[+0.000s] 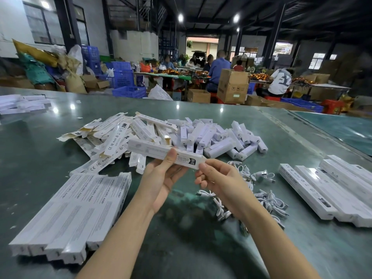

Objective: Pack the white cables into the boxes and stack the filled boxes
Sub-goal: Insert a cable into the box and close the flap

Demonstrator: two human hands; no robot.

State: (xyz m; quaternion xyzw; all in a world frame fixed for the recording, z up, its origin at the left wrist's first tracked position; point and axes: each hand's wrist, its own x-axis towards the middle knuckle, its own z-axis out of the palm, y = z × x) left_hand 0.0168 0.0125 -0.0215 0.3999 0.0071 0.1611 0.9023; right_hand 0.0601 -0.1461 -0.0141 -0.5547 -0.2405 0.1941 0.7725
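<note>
A long white box [153, 150] is held level above the green table [201, 248]. My left hand [163, 178] grips it from below, thumb on its front face. My right hand [219, 182] pinches the box's right end. Coiled white cables [267, 200] lie in a loose heap on the table under and right of my right hand. Filled boxes [76, 214] lie side by side at the near left. More long boxes [332, 190] are stacked at the right.
A pile of flat, open-ended boxes [118, 135] lies beyond my hands. A heap of small white packs [219, 137] sits to its right. More boxes [22, 103] rest at the far left. People work at tables behind, among cartons and blue crates.
</note>
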